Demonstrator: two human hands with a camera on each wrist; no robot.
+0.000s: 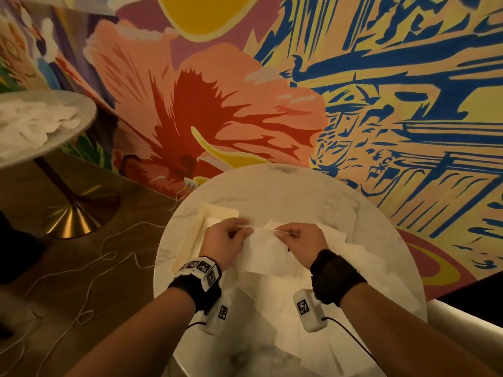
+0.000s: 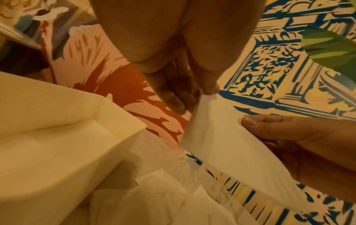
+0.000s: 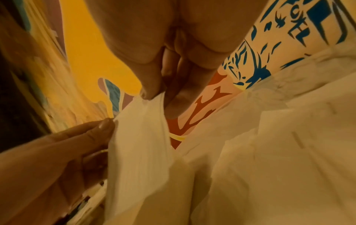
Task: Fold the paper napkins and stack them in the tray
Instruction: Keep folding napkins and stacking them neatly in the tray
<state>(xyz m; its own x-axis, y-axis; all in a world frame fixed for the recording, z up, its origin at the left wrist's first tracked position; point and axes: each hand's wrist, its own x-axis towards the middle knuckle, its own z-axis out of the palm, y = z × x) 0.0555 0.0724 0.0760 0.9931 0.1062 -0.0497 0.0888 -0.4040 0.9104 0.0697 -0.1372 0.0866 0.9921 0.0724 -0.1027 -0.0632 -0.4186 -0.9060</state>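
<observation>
A thin, ribbed white napkin (image 1: 265,247) hung between both hands — above the round marble table (image 1: 313,191). The left hand (image 1: 224,242) and right hand (image 1: 300,240) each pinched a top corner, beside the cream tray (image 1: 190,240).

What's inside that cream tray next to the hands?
The tray holds a flat white napkin near its far end. The left hand and wrist cover the rest, so how many are stacked is hidden.
</observation>
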